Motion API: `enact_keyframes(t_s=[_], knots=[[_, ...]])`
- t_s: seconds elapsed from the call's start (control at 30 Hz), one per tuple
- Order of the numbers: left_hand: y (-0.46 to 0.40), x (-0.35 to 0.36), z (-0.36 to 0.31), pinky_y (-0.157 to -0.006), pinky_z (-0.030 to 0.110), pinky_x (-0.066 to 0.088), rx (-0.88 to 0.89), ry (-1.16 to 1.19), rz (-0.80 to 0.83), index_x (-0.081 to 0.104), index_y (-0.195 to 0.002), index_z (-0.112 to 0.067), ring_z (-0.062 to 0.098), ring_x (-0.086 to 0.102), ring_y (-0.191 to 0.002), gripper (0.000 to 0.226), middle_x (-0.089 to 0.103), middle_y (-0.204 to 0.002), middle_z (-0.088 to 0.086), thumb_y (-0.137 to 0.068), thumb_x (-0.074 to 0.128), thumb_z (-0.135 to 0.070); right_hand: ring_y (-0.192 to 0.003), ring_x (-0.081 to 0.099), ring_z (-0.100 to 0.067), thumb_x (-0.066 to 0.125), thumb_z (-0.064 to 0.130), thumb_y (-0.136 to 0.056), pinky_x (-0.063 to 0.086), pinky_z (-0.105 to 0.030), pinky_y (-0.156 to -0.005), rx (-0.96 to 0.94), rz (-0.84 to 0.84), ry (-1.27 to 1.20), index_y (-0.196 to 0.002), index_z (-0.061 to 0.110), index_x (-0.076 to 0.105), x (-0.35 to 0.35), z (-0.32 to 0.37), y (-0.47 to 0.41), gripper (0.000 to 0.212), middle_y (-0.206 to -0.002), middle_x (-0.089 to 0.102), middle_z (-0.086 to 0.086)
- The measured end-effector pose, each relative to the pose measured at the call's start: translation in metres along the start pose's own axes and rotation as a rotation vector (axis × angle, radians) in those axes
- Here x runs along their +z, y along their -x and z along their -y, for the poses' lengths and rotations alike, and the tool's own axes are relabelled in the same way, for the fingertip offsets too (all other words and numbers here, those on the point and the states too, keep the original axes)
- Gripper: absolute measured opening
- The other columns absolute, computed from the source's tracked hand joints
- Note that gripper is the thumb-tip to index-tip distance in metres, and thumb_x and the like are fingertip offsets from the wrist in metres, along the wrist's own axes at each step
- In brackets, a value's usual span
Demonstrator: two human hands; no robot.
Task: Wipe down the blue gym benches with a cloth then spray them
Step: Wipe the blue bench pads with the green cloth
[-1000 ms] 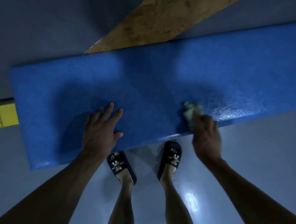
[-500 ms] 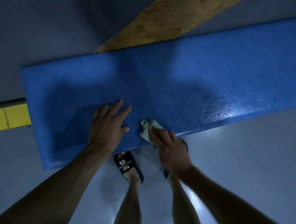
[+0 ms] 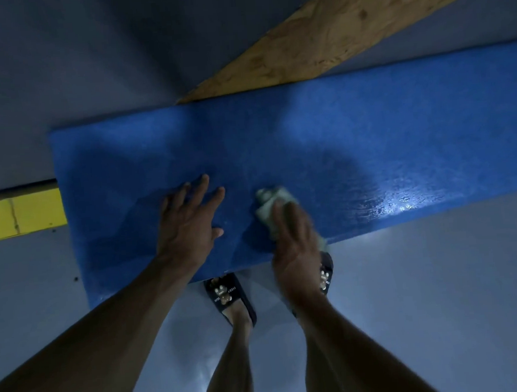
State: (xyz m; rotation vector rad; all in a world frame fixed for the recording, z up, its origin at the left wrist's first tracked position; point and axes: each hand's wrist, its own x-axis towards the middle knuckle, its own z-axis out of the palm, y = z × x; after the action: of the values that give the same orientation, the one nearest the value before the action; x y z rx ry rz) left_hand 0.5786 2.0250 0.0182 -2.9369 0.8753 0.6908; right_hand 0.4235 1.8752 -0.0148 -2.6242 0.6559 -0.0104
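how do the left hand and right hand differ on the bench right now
The left hand lies flat with fingers spread, bare palm on the blue bench; the right hand presses a pale green cloth onto it. The left hand looks sharp, the right hand blurred. The left hand sits nearer the bench's end. Both rest on its near half.

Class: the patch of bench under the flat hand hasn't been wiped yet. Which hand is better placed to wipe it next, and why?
The right hand: it already has the cloth pressed on the blue bench, just beside that patch. The left hand lies flat, holding nothing, and need only lift.
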Motion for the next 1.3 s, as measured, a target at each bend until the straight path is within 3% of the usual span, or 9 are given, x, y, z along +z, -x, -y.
enact_keyframes(t_s=[0.2, 0.37, 0.47, 0.57, 0.7, 0.83, 1.1, 1.23, 1.3], knots=[[-0.003, 0.001, 0.002, -0.111, 0.050, 0.023, -0.003, -0.018, 0.015, 0.032, -0.148, -0.036, 0.030, 0.027, -0.142, 0.083, 0.017, -0.162, -0.004, -0.077, 0.075, -0.047, -0.146, 0.031, -0.025, 0.052, -0.006, -0.082, 0.043, -0.044, -0.110, -0.535, 0.274, 0.138, -0.150, 0.022, 0.040, -0.037, -0.064, -0.034, 0.074, -0.160, 0.030, -0.003], [-0.004, 0.003, 0.003, -0.110, 0.050, 0.026, -0.001, -0.007, 0.000, 0.036, -0.145, -0.035, 0.030, 0.030, -0.140, 0.083, 0.023, -0.161, -0.003, -0.074, 0.078, -0.045, -0.142, 0.038, -0.027, 0.049, -0.004, -0.082, 0.044, -0.044, -0.107, 0.192, 0.044, 0.083, -0.149, 0.028, 0.041, -0.074, -0.115, -0.088, 0.075, -0.161, 0.027, 0.002], [-0.004, 0.003, 0.003, -0.110, 0.050, 0.026, -0.003, -0.002, -0.007, 0.037, -0.145, -0.034, 0.030, 0.031, -0.140, 0.084, 0.024, -0.160, -0.003, -0.073, 0.079, -0.045, -0.139, 0.037, -0.041, 0.036, 0.000, -0.079, 0.039, -0.050, -0.109, 0.324, -0.099, 0.088, -0.149, 0.014, 0.040, -0.044, -0.084, -0.085, 0.072, -0.159, 0.030, -0.013], [-0.004, 0.003, 0.004, -0.111, 0.050, 0.026, 0.003, 0.002, 0.002, 0.036, -0.146, -0.035, 0.030, 0.030, -0.140, 0.084, 0.022, -0.161, -0.002, -0.074, 0.078, -0.046, -0.145, 0.028, -0.039, 0.042, -0.010, -0.080, 0.029, -0.050, -0.117, 0.157, -0.094, 0.089, -0.150, 0.015, 0.039, -0.005, -0.024, -0.051, 0.074, -0.160, 0.027, -0.012], [-0.004, 0.001, 0.005, -0.112, 0.048, 0.025, 0.003, 0.009, 0.002, 0.036, -0.146, -0.035, 0.029, 0.030, -0.140, 0.084, 0.022, -0.161, -0.003, -0.075, 0.077, -0.047, -0.152, 0.010, -0.027, 0.047, 0.004, -0.088, 0.027, -0.050, -0.118, -0.327, 0.246, 0.167, -0.156, 0.023, 0.023, -0.002, 0.007, -0.025, 0.075, -0.165, 0.014, 0.000], [-0.006, 0.003, 0.004, -0.109, 0.050, 0.029, -0.006, 0.020, -0.013, 0.042, -0.143, -0.034, 0.031, 0.036, -0.136, 0.086, 0.030, -0.158, -0.003, -0.068, 0.083, -0.045, -0.147, 0.028, -0.026, 0.037, 0.002, -0.088, 0.040, -0.044, -0.111, -0.591, 0.293, 0.209, -0.149, 0.021, 0.043, -0.039, -0.057, -0.081, 0.064, -0.159, 0.032, 0.000], [-0.008, 0.005, 0.005, -0.107, 0.050, 0.034, -0.010, 0.035, -0.032, 0.047, -0.139, -0.032, 0.032, 0.042, -0.132, 0.086, 0.036, -0.155, -0.001, -0.063, 0.086, -0.043, -0.142, 0.032, -0.042, 0.030, 0.009, -0.075, 0.029, -0.049, -0.116, 0.319, -0.105, 0.083, -0.149, 0.013, 0.041, -0.028, -0.052, -0.129, 0.075, -0.157, 0.034, -0.013], [-0.010, 0.000, 0.005, -0.109, 0.047, 0.032, -0.014, 0.029, 0.012, 0.045, -0.141, -0.035, 0.030, 0.038, -0.134, 0.086, 0.032, -0.157, -0.003, -0.065, 0.083, -0.048, -0.150, 0.016, -0.032, 0.029, 0.009, -0.079, 0.012, -0.045, -0.123, -0.053, 0.076, 0.073, -0.153, 0.021, 0.034, 0.001, 0.010, -0.089, 0.075, -0.162, 0.024, -0.004], [-0.011, -0.002, 0.004, -0.111, 0.048, 0.029, -0.012, 0.037, 0.022, 0.042, -0.143, -0.036, 0.029, 0.035, -0.137, 0.083, 0.028, -0.159, -0.004, -0.070, 0.080, -0.048, -0.151, 0.017, -0.027, 0.038, 0.008, -0.087, 0.022, -0.047, -0.121, -0.403, 0.218, 0.138, -0.153, 0.023, 0.033, -0.009, -0.007, -0.093, 0.068, -0.163, 0.022, 0.000]])
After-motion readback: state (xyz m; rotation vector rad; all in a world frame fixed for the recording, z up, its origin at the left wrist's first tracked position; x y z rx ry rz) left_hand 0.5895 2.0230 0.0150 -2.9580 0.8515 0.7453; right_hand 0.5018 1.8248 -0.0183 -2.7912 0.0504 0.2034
